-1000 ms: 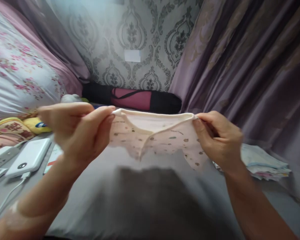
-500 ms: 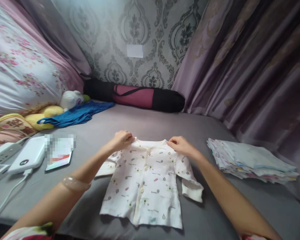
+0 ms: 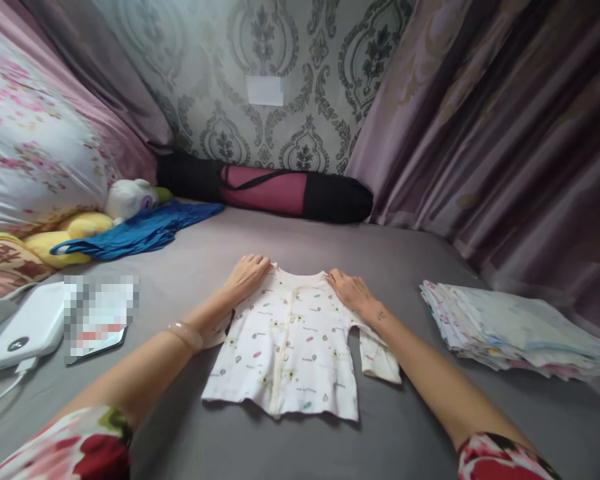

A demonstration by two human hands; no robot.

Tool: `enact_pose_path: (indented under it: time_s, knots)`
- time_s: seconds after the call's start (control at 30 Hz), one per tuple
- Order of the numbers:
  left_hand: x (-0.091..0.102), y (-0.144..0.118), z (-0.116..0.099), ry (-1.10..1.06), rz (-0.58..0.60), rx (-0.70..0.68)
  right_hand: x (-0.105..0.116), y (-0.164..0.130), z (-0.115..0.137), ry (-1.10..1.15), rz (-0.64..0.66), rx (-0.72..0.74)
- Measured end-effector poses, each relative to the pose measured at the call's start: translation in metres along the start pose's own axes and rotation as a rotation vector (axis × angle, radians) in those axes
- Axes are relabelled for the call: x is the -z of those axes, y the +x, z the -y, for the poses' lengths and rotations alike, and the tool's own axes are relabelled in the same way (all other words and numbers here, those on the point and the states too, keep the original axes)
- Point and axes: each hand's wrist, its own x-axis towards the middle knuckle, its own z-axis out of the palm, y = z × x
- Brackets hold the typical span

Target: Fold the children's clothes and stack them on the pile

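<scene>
We've got a white, printed, long-sleeved fabric shirt spread front-up on the smooth grey sheet. Our left hand and right hand sit on its shoulders, fingers pretty close together; can't tell if they're pinching. Farther back there's a long black-and-maroon cloth bag by the patterned grey wall.

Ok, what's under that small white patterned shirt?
The grey sheet shows around the shirt and in the gap beside the sleeve near the right hand. Directly beneath, the cloth covers everything, so I can't tell whether anything else lies there.
</scene>
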Motion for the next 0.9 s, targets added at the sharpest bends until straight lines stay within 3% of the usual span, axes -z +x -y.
enact_pose_path:
  time_s: [0.27,0.6,0.77,0.9]
  knots:
    - [-0.019,0.045,0.024,0.075,-0.04,-0.029,0.0,0.052,-0.015,-0.098,0.033,-0.008]
    - [-0.029,0.088,0.042,0.043,-0.015,0.018,0.006,0.093,-0.028,-0.099,0.058,-0.021]
    - [-0.035,0.098,0.043,0.042,0.01,0.056,0.005,0.105,-0.029,-0.039,0.059,-0.069]
    - [-0.031,0.096,0.033,0.005,0.034,0.179,0.005,0.103,-0.024,-0.009,-0.014,-0.126]
